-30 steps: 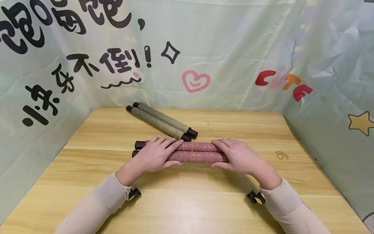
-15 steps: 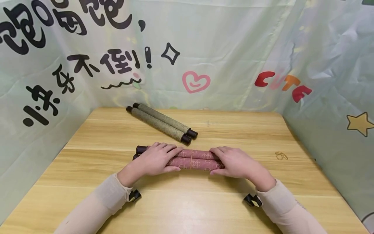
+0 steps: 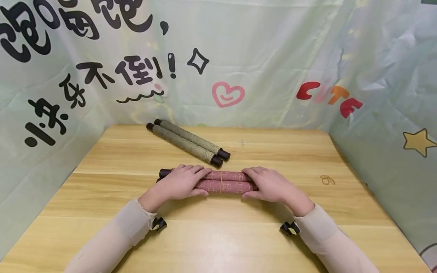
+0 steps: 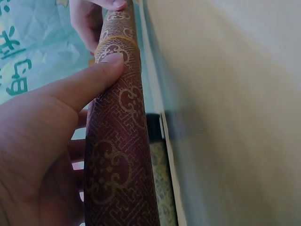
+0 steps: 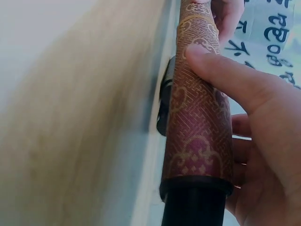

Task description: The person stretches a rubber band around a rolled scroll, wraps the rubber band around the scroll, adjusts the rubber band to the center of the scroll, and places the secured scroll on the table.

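Two maroon scrolls with gold floral patterns lie side by side, bound at the middle by a thin yellow rubber band. My left hand grips the bundle toward its left end, thumb on the near side and fingers over the far side. Toward the other end, my right hand holds it the same way and hides that end in the head view. A black end knob shows there in the right wrist view. Whether the bundle touches the table, I cannot tell.
Two grey-green scrolls with black knobs lie slanted on the wooden table, just behind the bundle. Several loose rubber bands lie at the right. Printed cloth walls the table's back and sides.
The maroon bundle has come toward the person, opening a gap to the grey-green scrolls. Both hands have kept their grip; the right one has shifted slightly left.
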Demonstrator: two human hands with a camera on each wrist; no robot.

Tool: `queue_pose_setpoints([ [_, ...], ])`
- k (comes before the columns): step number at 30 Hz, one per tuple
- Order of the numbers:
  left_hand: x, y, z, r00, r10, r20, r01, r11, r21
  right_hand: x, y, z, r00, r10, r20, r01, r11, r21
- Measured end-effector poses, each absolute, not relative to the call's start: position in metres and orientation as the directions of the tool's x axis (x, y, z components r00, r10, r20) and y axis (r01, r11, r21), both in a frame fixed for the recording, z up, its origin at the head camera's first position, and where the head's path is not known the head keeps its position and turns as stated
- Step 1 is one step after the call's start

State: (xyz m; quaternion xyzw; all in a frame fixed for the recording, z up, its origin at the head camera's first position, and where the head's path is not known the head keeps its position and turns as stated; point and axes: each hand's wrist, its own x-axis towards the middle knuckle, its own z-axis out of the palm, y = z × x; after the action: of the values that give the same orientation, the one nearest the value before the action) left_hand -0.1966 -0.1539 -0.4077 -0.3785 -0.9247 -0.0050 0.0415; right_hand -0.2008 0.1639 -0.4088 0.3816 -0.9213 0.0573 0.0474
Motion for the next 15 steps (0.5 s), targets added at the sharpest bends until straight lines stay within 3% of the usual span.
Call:
queue_pose_setpoints([
  [15, -0.235, -0.151, -0.403, -0.769, 0.636, -0.064, 0.633, 0.771, 0.068, -0.231, 0.154, -0.408, -0.768, -0.637, 0.06, -0.638, 0.755, -0.149],
])
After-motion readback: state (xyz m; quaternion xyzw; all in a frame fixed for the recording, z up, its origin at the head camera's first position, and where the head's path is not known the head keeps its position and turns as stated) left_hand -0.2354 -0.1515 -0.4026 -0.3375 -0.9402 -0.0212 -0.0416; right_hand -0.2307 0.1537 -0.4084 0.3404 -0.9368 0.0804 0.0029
